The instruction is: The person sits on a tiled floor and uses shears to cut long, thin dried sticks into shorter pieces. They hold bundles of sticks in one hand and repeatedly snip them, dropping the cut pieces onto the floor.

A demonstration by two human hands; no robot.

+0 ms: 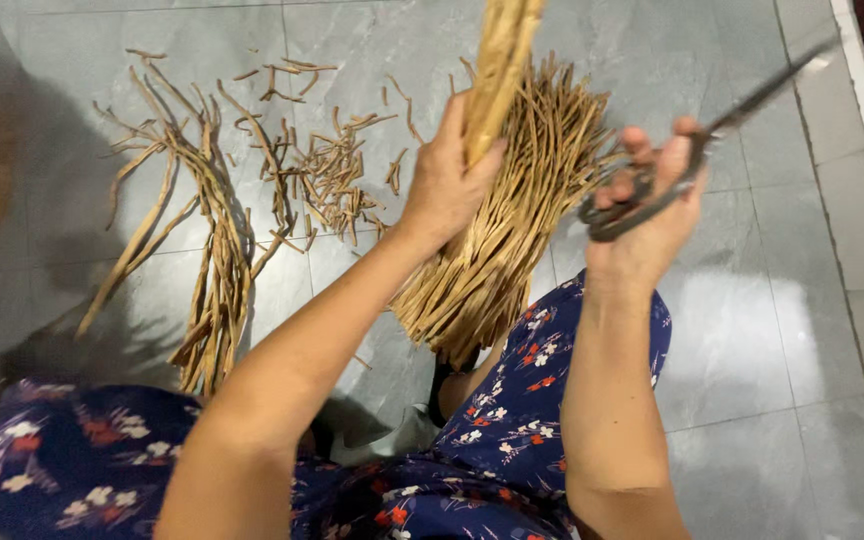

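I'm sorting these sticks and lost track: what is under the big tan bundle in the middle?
The big bundle lies on the grey tiled floor, its lower end over a floral-clothed leg. The left hand and held sticks cover its middle; anything beneath is hidden.

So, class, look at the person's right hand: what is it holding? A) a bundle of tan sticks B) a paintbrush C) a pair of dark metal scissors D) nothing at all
C: the right hand has its fingers through the handles of dark scissors whose blades point up and to the right, while the left hand grips a few tan sticks above the bundle on the grey tiled floor.
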